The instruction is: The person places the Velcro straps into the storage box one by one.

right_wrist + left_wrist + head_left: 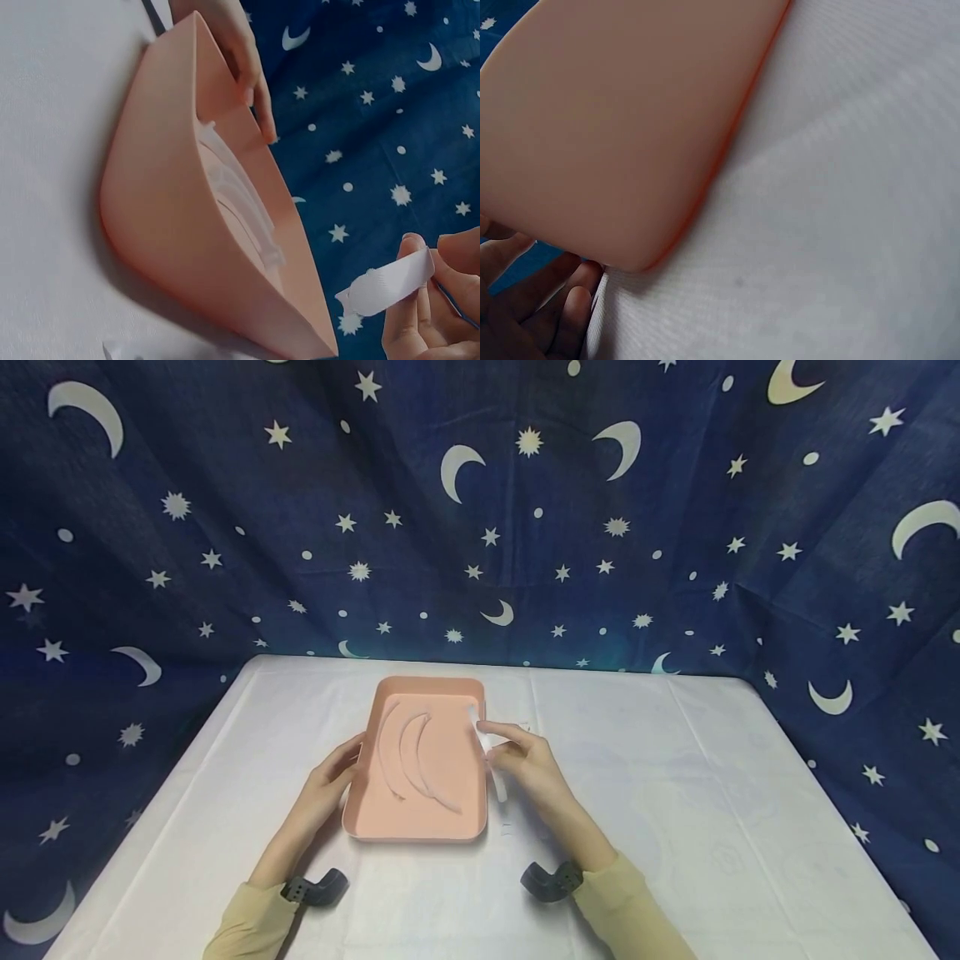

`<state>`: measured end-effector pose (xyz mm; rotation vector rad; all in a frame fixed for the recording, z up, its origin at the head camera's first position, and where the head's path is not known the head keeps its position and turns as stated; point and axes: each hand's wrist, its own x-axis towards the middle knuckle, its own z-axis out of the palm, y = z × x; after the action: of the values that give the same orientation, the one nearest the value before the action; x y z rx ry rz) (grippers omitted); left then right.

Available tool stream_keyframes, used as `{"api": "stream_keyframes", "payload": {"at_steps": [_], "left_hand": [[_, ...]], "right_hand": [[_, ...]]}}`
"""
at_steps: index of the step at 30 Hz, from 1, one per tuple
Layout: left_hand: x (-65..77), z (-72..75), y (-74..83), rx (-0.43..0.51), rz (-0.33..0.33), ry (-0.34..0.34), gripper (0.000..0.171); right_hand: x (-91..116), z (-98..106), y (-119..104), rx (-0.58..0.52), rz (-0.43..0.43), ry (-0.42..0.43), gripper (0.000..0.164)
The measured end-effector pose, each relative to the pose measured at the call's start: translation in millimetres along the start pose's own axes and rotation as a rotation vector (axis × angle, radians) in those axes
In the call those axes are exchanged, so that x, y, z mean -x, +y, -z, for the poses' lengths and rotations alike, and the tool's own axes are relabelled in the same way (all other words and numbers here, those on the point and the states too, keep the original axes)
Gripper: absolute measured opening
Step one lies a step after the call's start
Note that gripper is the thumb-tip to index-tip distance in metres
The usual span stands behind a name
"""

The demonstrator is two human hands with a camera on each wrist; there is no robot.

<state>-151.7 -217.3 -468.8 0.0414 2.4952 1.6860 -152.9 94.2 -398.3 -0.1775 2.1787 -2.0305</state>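
Observation:
A pink rectangular tray [416,837] with raised walls sits on the table. My left hand [333,777] holds its left wall; in the left wrist view the fingers [574,300] show at the wall's outer side. Several thin, pale curved strips [384,743] lie on the tray floor, seen as whitish bands [240,195] in the right wrist view. Over the tray's right wall, my right hand [525,764] pinches a narrow white strip [500,789] between thumb and fingers. One end of that white strip [394,281] sticks out from the fingertips, looped or folded.
The white cloth-covered table [637,793] extends on both sides of the tray. Just right of the tray lies a small faint piece [507,829] on the cloth. A dark blue curtain [420,560] with moons and stars hangs behind the table. Each wrist wears a black camera mount [551,882].

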Motion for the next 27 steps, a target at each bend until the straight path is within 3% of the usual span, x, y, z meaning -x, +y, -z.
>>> {"api": "stream_keyframes", "payload": {"at_steps": [17, 27], "left_hand": [[-1.9, 0.1, -1.0, -0.003, 0.000, 0.004, 0.052], [0.0, -0.8, -0.6, 0.009, -0.008, 0.006, 0.052]], "right_hand": [[-21, -25, 6, 0.124, -0.012, -0.030, 0.043], [-32, -36, 4, 0.297, 0.012, -0.061, 0.041]]}}
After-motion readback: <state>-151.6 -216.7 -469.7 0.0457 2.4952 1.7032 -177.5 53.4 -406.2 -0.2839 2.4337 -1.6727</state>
